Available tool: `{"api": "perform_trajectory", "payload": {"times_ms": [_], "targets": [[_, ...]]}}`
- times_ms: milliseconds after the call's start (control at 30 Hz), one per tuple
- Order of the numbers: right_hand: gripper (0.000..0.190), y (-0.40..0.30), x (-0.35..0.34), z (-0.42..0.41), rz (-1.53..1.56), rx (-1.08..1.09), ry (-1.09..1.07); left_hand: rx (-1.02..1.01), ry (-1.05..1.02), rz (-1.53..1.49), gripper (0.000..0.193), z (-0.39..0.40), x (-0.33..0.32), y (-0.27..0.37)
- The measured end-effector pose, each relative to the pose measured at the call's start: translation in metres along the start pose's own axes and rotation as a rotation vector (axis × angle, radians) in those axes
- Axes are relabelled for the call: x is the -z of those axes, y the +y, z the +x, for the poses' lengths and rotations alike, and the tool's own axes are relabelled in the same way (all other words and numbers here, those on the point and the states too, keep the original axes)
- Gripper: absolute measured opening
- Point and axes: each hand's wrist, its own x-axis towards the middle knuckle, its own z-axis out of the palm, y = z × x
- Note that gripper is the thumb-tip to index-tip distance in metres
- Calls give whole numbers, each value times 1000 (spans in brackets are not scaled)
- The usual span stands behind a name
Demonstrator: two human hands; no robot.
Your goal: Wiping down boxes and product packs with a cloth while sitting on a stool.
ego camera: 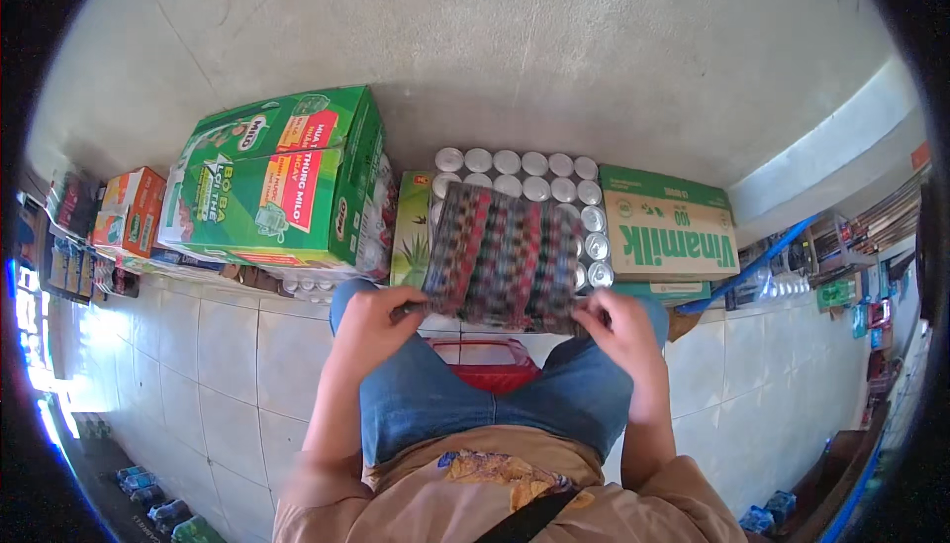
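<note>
A patterned, multicoloured cloth (508, 253), blurred by motion, is spread between both hands in front of the knees. My left hand (386, 316) pinches its near left corner. At the near right corner, the fingers of my right hand (612, 320) are closed on the edge. Beyond and partly beneath the cloth stands a block of silver-topped drink cans (534, 164), several rows of it showing. The cloth hides the rest of the cans.
A large green Milo carton (260, 179) stands left, with an orange carton (130, 212) farther left. Right of the cans lies a Vinamilk carton (664, 227), near a blue pipe or hose (749, 268). A red plastic stool (493, 376) shows between the legs. Behind everything rises a wall (519, 38).
</note>
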Motion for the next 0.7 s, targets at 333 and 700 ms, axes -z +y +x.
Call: {"api": "perform_trajectory", "payload": {"times_ms": [333,700], "targets": [[38,44,-106,115,-319,224,373,-419,403,263,49,124,-116,-15],[50,67,-129,76,-542,57,193,-425,224,615,50,110,-165,-30]]}}
